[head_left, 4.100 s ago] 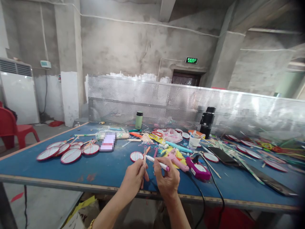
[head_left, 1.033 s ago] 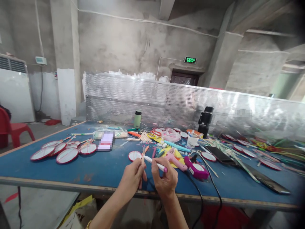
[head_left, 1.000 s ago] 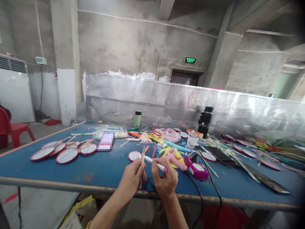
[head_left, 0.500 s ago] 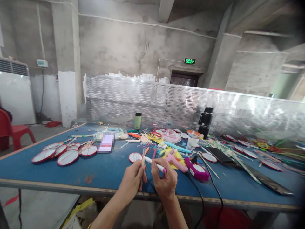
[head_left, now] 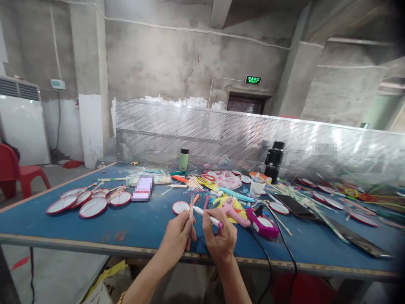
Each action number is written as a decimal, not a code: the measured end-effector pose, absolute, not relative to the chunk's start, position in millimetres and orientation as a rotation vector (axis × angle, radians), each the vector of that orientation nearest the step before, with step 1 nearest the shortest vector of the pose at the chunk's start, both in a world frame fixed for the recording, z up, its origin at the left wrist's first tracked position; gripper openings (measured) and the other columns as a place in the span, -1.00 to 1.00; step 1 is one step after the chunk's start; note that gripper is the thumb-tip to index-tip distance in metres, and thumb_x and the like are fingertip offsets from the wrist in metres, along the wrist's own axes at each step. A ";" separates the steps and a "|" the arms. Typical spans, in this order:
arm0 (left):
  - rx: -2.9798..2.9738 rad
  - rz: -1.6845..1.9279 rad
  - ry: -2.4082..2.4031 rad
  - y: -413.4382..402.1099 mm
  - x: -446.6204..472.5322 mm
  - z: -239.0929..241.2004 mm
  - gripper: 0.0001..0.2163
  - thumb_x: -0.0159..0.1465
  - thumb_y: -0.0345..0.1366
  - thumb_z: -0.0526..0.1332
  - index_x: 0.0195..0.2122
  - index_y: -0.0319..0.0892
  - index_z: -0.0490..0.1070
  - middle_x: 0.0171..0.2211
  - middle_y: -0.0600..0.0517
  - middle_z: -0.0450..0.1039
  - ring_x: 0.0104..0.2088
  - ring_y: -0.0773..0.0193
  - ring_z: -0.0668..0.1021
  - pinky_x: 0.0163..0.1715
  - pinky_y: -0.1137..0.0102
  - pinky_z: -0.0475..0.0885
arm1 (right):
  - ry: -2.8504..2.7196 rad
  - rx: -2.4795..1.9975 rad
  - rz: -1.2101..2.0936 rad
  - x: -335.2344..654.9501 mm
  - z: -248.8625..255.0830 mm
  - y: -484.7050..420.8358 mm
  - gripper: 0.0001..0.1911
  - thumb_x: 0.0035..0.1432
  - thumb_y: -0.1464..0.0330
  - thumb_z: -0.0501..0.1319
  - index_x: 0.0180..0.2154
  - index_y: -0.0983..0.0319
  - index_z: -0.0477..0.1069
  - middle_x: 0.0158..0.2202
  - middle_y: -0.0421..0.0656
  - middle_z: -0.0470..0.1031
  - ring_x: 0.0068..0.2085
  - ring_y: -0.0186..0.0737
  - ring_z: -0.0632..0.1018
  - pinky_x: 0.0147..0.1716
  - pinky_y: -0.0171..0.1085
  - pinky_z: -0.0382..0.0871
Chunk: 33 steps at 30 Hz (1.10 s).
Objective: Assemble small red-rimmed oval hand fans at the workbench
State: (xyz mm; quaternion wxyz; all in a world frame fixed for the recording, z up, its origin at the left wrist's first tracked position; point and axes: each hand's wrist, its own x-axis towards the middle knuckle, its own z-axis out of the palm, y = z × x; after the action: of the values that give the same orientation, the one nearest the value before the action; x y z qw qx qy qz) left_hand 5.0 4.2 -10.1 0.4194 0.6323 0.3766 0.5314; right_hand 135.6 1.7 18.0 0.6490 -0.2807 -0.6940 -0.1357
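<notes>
Left hand [head_left: 177,237] pinched a stick [head_left: 191,205] upright, right hand [head_left: 221,240] gripped a pen [head_left: 207,217], tip at stick, over blue table [head_left: 133,228].

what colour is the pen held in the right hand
White pen with a magenta end, in the right hand; the head view shows it.

Left hand [head_left: 176,237], right hand [head_left: 222,240], fingers [head_left: 211,224] pinched

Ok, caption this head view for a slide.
Left hand holds a thin wooden stick, right hand a white pink-capped pen.
</notes>
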 end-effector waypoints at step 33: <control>1.588 1.327 0.936 -0.4 3.7 -2.8 -0.77 0.32 -0.10 0.02 -0.33 -0.14 0.25 -0.61 0.16 0.38 -0.77 0.45 0.30 -0.77 0.55 0.14 | -1.591 -0.677 -0.353 134.2 21.4 -0.4 -0.90 0.23 0.45 0.15 -0.35 0.22 0.40 -0.46 -0.21 0.50 -0.48 -0.35 0.51 -0.44 -0.39 0.35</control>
State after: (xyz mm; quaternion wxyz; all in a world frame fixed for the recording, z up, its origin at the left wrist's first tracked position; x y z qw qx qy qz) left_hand 3.7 -0.4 -2.8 0.4215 0.6340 0.3737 0.5299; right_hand 134.2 -0.4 21.4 0.6353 -0.2962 -0.6962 -0.1543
